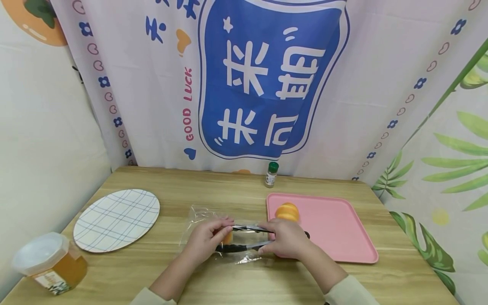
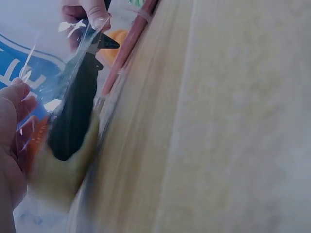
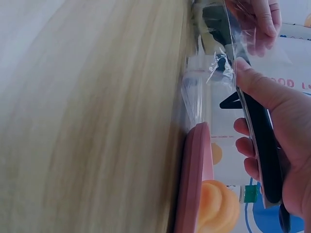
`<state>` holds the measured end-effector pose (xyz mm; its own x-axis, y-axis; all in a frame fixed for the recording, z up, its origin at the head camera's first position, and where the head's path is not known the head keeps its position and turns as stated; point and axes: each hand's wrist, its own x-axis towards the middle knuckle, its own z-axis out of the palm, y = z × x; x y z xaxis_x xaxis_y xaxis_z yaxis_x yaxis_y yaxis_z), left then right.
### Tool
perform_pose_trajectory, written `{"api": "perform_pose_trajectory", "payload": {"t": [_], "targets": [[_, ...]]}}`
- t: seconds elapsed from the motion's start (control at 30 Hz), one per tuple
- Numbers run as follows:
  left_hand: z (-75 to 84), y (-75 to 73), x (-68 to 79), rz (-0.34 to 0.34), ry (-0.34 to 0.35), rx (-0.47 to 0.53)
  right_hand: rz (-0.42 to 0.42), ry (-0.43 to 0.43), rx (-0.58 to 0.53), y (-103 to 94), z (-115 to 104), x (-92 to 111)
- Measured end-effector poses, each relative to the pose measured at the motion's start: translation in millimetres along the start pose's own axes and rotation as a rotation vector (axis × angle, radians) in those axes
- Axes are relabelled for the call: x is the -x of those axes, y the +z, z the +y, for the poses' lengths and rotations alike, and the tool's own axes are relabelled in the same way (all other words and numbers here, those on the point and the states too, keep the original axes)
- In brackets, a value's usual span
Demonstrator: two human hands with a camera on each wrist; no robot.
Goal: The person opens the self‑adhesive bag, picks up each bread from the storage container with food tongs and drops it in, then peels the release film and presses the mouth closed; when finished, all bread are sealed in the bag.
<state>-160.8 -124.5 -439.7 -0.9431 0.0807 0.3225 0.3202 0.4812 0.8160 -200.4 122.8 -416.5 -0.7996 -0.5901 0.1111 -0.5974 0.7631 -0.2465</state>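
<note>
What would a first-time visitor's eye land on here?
Probably the big blue panel on the curtain behind the table. Next, the pink tray at the table's right, with an orange roll in it. Front and centre, the right hand holds tongs and the left hand a clear bag.

Soft, even head-view light, white glints on clear plastic (image 1: 248,237), dimmer, hazy wrist views.

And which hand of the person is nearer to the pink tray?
Right. The right hand, holding tongs, is above the left part of the pink tray; the left hand is farther away, to the tray's left.
</note>
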Motion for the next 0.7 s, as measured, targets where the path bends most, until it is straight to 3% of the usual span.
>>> {"api": "perform_pose_trajectory", "payload": {"t": [0.37, 0.7], "targets": [[0.1, 0.0, 1.3, 0.011, 0.030, -0.018, -0.035, 0.033, -0.042, 3.0, -2.2, -3.0], [2.5, 1.6, 2.1, -0.003, -0.017, 0.000, -0.021, 0.002, -0.034, 4.2, -5.0, -4.0]]}}
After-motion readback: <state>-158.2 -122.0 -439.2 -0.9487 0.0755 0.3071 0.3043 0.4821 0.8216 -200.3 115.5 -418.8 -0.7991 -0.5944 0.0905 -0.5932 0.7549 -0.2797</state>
